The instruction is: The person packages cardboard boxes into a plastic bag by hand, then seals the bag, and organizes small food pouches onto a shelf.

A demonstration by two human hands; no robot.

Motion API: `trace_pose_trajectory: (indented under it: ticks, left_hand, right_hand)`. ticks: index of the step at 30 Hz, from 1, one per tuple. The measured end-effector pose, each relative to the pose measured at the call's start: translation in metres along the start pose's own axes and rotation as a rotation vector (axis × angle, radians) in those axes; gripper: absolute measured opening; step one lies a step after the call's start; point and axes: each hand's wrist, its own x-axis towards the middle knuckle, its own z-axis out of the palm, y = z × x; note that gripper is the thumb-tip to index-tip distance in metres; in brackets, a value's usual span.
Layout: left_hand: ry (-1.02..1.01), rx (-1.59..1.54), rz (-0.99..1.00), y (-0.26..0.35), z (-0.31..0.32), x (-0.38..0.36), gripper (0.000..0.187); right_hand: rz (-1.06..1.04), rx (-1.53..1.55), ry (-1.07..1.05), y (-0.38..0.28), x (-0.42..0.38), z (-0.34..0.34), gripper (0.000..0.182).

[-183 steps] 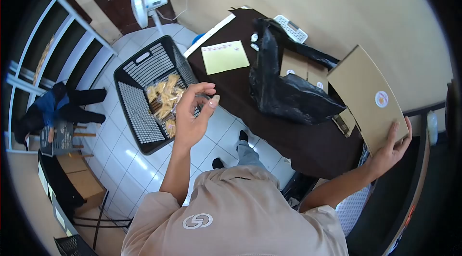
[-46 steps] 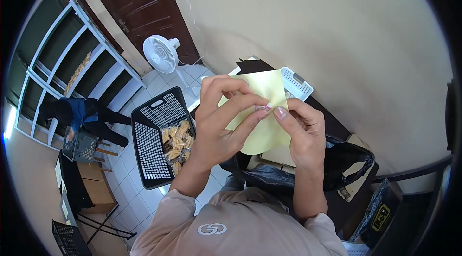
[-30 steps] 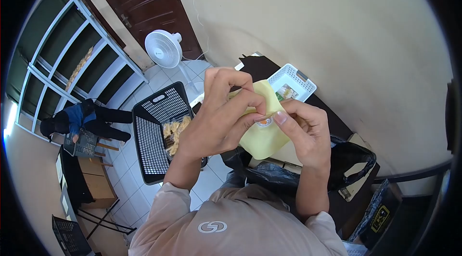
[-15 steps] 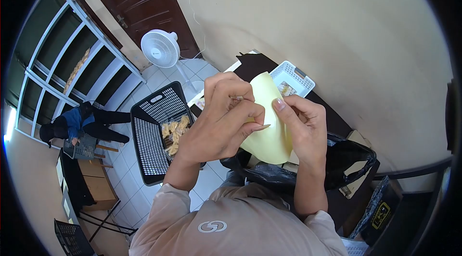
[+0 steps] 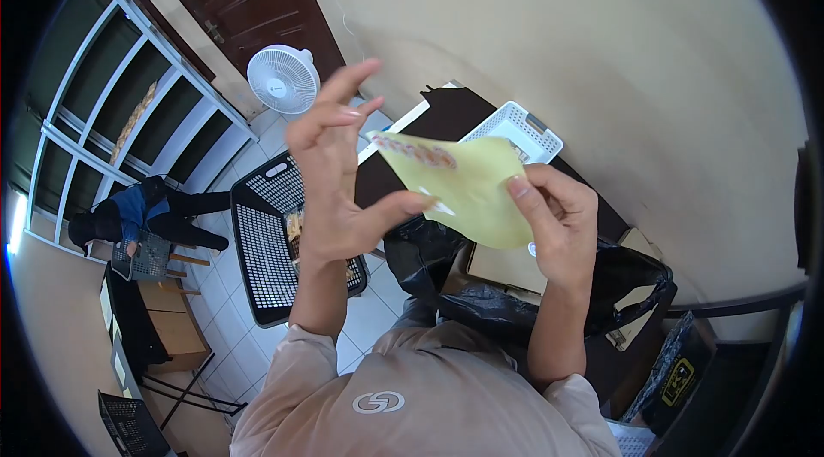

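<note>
A pale yellow sticker sheet is held up in front of me, curved, with a row of round printed stickers along its far left edge. My right hand pinches its right side between thumb and fingers. My left hand is open at the sheet's left side, fingers raised and spread. Its thumb tip overlaps the sheet's lower left edge, beside a small shiny white patch. Under the sheet lies a black plastic bag, with a flat cardboard-coloured piece inside its opening.
A white basket stands on the dark table by the wall. To my left is a black crate with packaged snacks. Beyond are a white fan, shelving and another person with a grey basket.
My left hand has opened and moved left, its fingers spreading away from the sheet. The sheet has swung flatter, bringing its sticker row into view. My right hand keeps its pinch.
</note>
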Motion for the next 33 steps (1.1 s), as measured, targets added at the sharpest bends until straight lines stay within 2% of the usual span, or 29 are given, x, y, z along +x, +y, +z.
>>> trace_pose_trajectory:
  ticks: [2,4,6,7,10,16,19,21,24,27,30,33]
  left_hand:
    - [-0.306,0.046,0.121,-0.011,0.0,0.0,0.081]
    - [-0.287,-0.033,0.082,-0.02,0.008,-0.002,0.078]
    - [-0.395,0.02,-0.073,-0.028,0.014,-0.007,0.079]
    - [-0.279,-0.122,-0.257,-0.024,0.022,-0.013,0.076]
    - [-0.277,-0.183,-0.366,-0.034,0.025,-0.013,0.073]
    - [-0.289,-0.148,-0.318,-0.056,0.041,-0.012,0.056]
    - [-0.241,-0.309,-0.415,-0.06,0.044,-0.014,0.046]
    - [-0.357,-0.276,-0.572,-0.063,0.039,-0.015,0.037]
    - [-0.397,-0.214,-0.558,-0.06,0.042,-0.014,0.037]
    - [-0.338,-0.092,-0.537,-0.065,0.041,-0.014,0.036]
    - [-0.314,-0.055,-0.466,-0.059,0.04,-0.01,0.036]
    - [-0.294,0.026,-0.351,-0.053,0.045,-0.008,0.031]
  right_hand:
    - [-0.074,-0.083,-0.14,0.003,-0.002,-0.003,0.015]
    - [-0.123,-0.093,-0.156,0.002,0.0,-0.002,0.014]
    - [-0.028,-0.056,-0.135,-0.003,0.001,0.0,0.014]
    - [-0.011,0.002,-0.095,0.002,0.002,0.001,0.015]
    - [-0.009,0.001,-0.002,0.01,0.007,-0.003,0.016]
    - [-0.1,-0.115,0.125,0.025,0.018,-0.005,0.01]
    - [-0.113,-0.19,0.179,0.032,0.023,-0.011,0.01]
    - [-0.101,-0.207,0.179,0.039,0.025,-0.014,0.011]
    - [-0.092,-0.183,0.207,0.044,0.027,-0.013,0.012]
    - [-0.3,-0.521,0.176,0.042,0.027,-0.016,0.015]
    - [-0.318,-0.688,0.13,0.027,0.025,-0.004,0.017]
    - [-0.283,-0.657,0.105,0.031,0.027,-0.004,0.017]
